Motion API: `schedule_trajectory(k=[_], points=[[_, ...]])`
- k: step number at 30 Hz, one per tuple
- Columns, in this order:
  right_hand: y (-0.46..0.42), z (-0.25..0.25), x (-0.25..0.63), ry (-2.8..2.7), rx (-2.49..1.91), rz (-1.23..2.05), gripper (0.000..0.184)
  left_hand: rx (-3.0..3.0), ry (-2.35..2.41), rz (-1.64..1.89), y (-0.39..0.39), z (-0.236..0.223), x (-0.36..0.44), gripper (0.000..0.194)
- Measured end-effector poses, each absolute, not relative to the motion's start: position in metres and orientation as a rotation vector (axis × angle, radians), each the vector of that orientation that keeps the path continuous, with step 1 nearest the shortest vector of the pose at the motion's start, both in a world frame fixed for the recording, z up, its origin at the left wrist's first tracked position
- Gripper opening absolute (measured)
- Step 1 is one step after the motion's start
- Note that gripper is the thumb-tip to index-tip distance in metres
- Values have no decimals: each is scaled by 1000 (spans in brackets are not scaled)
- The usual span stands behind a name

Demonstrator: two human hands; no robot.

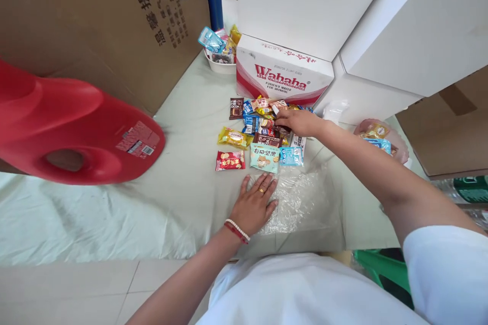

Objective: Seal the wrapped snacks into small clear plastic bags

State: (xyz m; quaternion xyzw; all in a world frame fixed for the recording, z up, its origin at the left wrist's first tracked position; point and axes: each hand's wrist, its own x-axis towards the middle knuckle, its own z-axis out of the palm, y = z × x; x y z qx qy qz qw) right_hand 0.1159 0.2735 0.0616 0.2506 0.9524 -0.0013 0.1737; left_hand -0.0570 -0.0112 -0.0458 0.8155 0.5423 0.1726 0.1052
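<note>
My left hand (pixel 254 207) lies flat with fingers stretched out on a clear plastic bag (pixel 305 203). Just beyond its fingertips are a red packet (pixel 230 160), a mint-green packet (pixel 265 158) with a cartoon animal, and a light blue packet (pixel 291 156). My right hand (pixel 299 122) reaches into a pile of small wrapped snacks, fingers bent down and closed on a dark brown snack packet (pixel 282 130) that they partly cover. Around it lie a cocoa packet (pixel 236 108), a yellow packet (pixel 234 137) and a blue packet (pixel 250 124).
Behind the pile stands a Wahaha water carton (pixel 282 73). A white bowl (pixel 221 67) of snacks sits back left, a pink dish (pixel 400 147) with packets at right. A large red plastic jug (pixel 95 132) and a cardboard box (pixel 99 25) flank the left side.
</note>
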Motion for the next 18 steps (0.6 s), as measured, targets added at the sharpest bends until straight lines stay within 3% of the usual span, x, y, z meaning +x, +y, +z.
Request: schedule_trajectory(k=[6,10,14,16,18], points=[[284,48,89,2688,717,144,42,2385,1581,489,-11,-44,-58,54],[255,78,105,2851,925,84,46,2368,1601,479,-13,-42,-56,59],[182,113,139,2840,1424,-453,38,2338,1631,451,-25,-41,-40,63],[141,112,157,2616,1367,-870,32,2339,1621,431,-32,-40,-29,63],[109,96,175,2366,1266,-1033,28,2347,1618,411,-37,-40,-21,62]])
